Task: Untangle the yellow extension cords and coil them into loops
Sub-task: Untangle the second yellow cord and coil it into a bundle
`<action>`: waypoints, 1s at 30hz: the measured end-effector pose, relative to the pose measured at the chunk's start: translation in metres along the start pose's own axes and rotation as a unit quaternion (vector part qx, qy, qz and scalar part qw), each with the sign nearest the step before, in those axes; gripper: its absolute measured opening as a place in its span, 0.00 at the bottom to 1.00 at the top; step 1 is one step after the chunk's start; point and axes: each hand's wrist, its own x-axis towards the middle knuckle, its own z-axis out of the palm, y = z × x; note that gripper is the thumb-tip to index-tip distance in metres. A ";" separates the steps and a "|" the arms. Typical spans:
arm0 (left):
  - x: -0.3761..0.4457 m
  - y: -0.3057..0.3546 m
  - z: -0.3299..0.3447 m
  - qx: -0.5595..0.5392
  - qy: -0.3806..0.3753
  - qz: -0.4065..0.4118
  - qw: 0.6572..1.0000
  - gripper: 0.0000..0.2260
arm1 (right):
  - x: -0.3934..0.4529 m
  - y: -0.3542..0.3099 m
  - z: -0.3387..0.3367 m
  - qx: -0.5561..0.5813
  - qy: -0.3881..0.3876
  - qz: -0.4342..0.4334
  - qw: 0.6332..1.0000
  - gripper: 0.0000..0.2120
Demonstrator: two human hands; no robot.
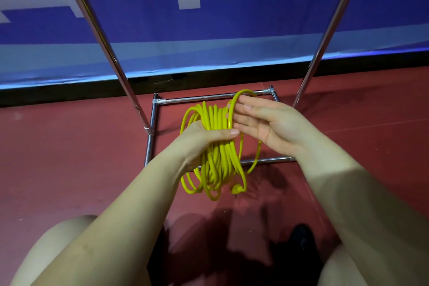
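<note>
Above the red floor [69,146], just before the metal rack base [199,99], the left hand [204,144] gripped the yellow cord coil [216,146] mid-bundle while the right hand [269,123], fingers straight, guided the outermost loop, which wanted laying flat beside its neighbours, untwisted.

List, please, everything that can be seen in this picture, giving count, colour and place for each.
yellow cord coil: one bundle of many loops, yellow, held up above the floor at centre.
metal frame: one, silver tubes, base on the floor behind the coil, two poles rising to the top edge.
floor: one, red, under everything.
banner: one, blue with white shapes, along the back.
shoe: one seen, black, lower right on the floor.
left hand: one, grips the coil round its middle.
right hand: one, fingers straight, touching the outermost loop.
knees: two, bare, bottom corners.
</note>
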 end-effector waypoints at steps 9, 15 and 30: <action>0.010 0.004 -0.013 -0.094 0.089 -0.023 0.991 0.05 | -0.006 0.017 -0.012 -0.478 -0.045 -0.035 0.877 0.09; 0.012 0.005 -0.020 -0.150 0.121 -0.032 0.981 0.10 | -0.003 0.041 -0.012 -0.525 -0.040 -0.113 0.843 0.10; 0.005 0.029 -0.046 -0.302 0.175 0.031 0.937 0.17 | -0.006 0.032 -0.049 -0.700 -0.025 -0.024 0.713 0.10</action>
